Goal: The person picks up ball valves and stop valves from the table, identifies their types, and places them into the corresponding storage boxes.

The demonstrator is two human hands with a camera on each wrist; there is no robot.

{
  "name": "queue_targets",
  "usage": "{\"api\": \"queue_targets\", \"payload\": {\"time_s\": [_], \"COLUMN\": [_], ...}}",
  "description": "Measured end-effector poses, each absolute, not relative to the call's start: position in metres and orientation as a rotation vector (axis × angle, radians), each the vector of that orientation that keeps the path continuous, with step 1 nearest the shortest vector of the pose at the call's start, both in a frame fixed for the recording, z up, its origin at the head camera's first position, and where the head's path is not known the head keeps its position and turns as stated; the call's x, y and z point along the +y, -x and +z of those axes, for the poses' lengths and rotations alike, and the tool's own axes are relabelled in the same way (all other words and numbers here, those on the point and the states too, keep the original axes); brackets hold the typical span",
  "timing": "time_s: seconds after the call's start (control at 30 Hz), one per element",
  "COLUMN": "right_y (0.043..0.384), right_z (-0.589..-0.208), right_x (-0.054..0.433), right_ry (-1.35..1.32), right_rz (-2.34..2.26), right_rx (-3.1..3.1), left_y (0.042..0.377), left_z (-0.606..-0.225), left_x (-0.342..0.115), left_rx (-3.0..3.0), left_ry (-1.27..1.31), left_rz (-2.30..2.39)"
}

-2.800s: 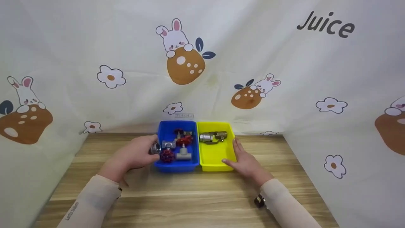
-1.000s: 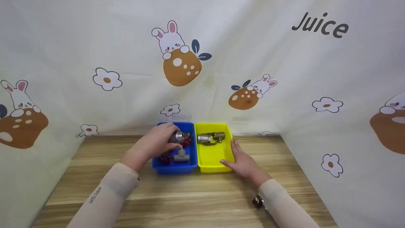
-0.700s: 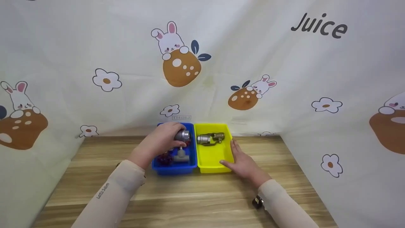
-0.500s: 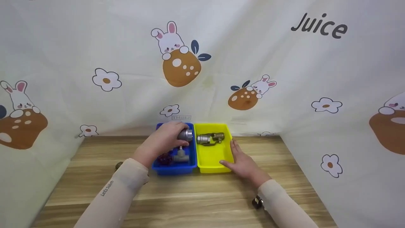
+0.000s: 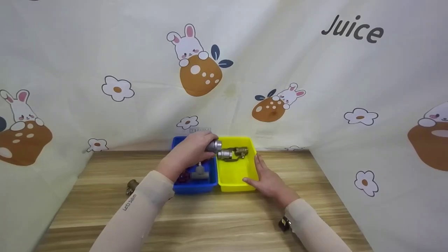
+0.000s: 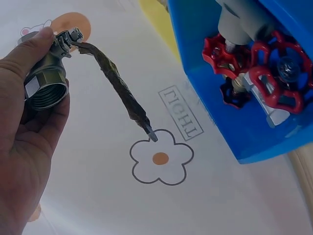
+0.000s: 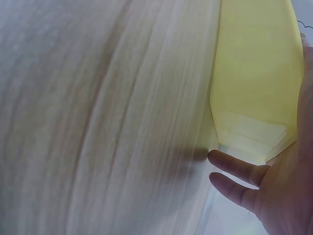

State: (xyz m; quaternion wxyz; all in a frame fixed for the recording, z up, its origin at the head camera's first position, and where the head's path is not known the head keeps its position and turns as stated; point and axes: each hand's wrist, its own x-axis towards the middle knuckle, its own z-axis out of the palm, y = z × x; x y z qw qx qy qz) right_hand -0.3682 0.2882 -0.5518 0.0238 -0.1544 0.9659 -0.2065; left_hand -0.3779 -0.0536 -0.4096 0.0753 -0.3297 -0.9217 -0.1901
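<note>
My left hand (image 5: 190, 148) grips a silver ball valve (image 5: 214, 145), thumb on one side, above the dividing rims of the two bins. In the left wrist view, the threaded mouth of the valve and its long lever, wrapped in dark film, stick out. Below the hand, the blue bin (image 5: 196, 189) holds several valves, some with red handwheels (image 6: 279, 73), and a grey tee-shaped valve (image 5: 200, 174). Inside the yellow bin (image 5: 238, 187) lie a silver ball valve (image 5: 225, 154) and a brass valve (image 5: 241, 151). My right hand (image 5: 269, 178) rests against the yellow bin's right side, fingers extended.
A brass valve (image 5: 132, 187) lies on the wooden table (image 5: 210, 224), left of the bins beside the left sleeve. A printed cloth (image 5: 140, 52) hangs behind and along both sides. A small black object (image 5: 284, 223) is at the right wrist.
My left hand has carried the ball valve rightward, from the blue bin's left side across it to the yellow bin's edge. The brass valve on the table came into view. The right hand stayed.
</note>
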Motion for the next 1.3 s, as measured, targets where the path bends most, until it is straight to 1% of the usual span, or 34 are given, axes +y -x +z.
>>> {"api": "queue_targets", "payload": {"time_s": [0.57,0.8,1.3], "right_y": [0.369,0.369,0.368], "right_z": [-0.552,-0.550,-0.549], "right_x": [0.288,0.286,0.286], "right_ry": [0.411,0.411,0.401], "right_rz": [-0.643,-0.637,-0.616], "right_rx": [2.982,2.979,2.984], "left_y": [0.386,0.391,0.403], "left_z": [-0.397,-0.398,-0.401], "left_x": [-0.018,-0.004,0.020], "left_rx": [-2.811,-2.865,-2.898], "left_ry": [1.027,0.997,1.026], "left_rz": [-0.574,-0.610,-0.667]}}
